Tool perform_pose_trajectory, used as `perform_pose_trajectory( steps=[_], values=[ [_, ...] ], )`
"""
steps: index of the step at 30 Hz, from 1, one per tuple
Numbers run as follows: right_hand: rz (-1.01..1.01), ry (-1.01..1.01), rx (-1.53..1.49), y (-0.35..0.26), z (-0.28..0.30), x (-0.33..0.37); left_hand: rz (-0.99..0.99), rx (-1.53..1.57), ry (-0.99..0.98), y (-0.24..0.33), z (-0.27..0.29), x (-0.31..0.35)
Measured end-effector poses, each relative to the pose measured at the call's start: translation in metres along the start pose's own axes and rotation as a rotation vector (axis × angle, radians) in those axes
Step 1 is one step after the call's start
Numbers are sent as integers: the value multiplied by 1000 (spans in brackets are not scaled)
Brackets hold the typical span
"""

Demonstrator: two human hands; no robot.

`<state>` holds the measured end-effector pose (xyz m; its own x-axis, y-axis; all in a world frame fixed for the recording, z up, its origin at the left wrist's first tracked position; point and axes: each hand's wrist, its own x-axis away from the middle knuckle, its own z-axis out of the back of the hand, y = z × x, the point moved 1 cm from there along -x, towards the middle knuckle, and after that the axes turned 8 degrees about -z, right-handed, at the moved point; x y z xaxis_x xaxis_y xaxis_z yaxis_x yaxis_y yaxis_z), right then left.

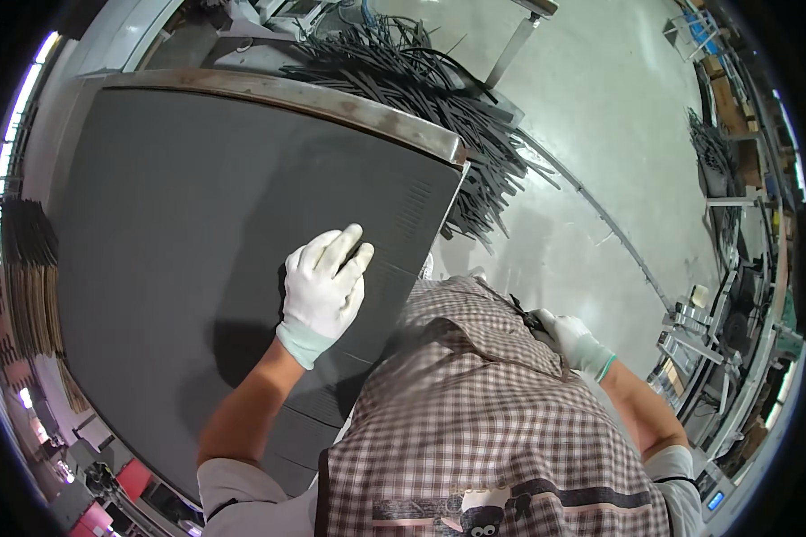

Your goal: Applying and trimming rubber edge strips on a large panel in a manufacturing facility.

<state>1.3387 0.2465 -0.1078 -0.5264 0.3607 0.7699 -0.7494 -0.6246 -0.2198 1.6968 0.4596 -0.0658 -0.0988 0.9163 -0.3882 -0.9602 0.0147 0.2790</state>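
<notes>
My left hand [324,285], in a white glove with a pale green cuff, is over a large dark grey sheet [170,197] on a table. Its fingers are slightly bent and a little apart, with nothing visible in them. Near the sheet's right edge are rows of short slits [412,210] and thin cut lines. My right hand [575,342], also white-gloved, is beside my checked apron [484,385], away from the table. Its fingers curl toward a small dark thing [535,324] at the apron's side; what it is does not show clearly.
A worn metal bar [287,97] runs along the table's far edge. Behind it lies a big heap of black strips [439,98]. Stacked dark and brown sheets [29,295] stand at the left. Metal frames and machine parts [703,331] line the right, beyond the grey floor [600,107].
</notes>
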Motion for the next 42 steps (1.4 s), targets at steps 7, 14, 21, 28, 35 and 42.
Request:
perform_pose_trajectory(
  steps=[7,14,21,28,35,42],
  values=[
    [7,73,-51,13,-14,-2,-2,37,8,-2,1,-1],
    [20,104,-57,12,-11,-6,56,18,28,-2,-5,-9],
    [24,127,-69,15,-13,-13,93,34,12,-4,-11,-13],
    [42,132,-59,19,-10,-22,69,-16,15,-5,-12,-18],
    [23,92,-78,15,2,-30,67,8,14,-10,-14,-20],
    [58,83,-91,9,14,-36,89,-21,53,-14,-21,-29]
  ],
)
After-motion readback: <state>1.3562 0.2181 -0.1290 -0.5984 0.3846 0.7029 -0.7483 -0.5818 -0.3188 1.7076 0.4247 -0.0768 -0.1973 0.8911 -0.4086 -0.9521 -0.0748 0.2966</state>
